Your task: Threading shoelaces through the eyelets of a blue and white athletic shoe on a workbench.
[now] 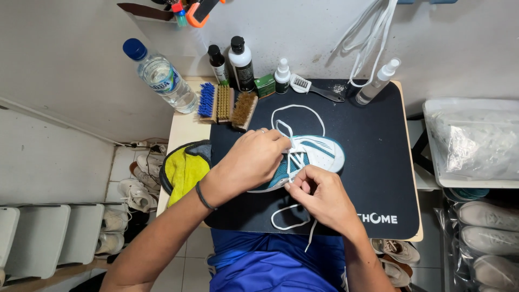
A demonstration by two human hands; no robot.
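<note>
Head view, teal-and-white sneaker [316, 157], loose white lace [294, 111], half threaded

The shoe [316, 154] is a low sports model in teal and white, with a white toe cap and white sole edge. It lies on the black mat [373, 162], toe pointing to the person's right and slightly away, heel end covered by the left hand [251, 162]. Only the front half and part of the lacing area are visible.

The lace [297, 111] is white and flat. One length forms a large open loop on the mat beyond the shoe. Another length forms a smaller loop on the mat in front of the shoe, with a free end hanging over the mat's near edge. Strands cross the eyelet area, where the right hand [321, 197] pinches one strand.
</note>
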